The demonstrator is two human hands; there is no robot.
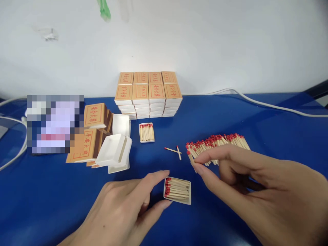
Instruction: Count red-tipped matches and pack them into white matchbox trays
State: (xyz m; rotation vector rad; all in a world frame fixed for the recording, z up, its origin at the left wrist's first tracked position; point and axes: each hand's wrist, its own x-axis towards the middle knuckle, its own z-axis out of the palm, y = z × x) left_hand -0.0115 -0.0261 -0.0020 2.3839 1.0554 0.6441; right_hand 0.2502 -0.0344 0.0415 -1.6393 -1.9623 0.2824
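Thin wooden matches with rounded red heads lay in a loose pile [215, 145] on the smooth blue table [77, 194], and two stray matches [173, 150] met just beside it. The small open tray [190, 197], white with thin straight walls, sat low between the hands, matches lined up inside with heads to the left. Another filled tray [147, 141] stood farther back, in front of a block of orange-topped boxes [148, 97] near the pale wall [217, 44]. Bare white trays [109, 148] and printed orange sleeves [86, 145] crowded the left, while open blue surface ran right of the boxes, toward a white cable [269, 104]. The left hand [120, 201] gripped the small open tray, thumb and forefinger across its opposite long edges; the right hand [258, 184], fingers bent, pinched a match [191, 158] head-up between thumb and forefinger.
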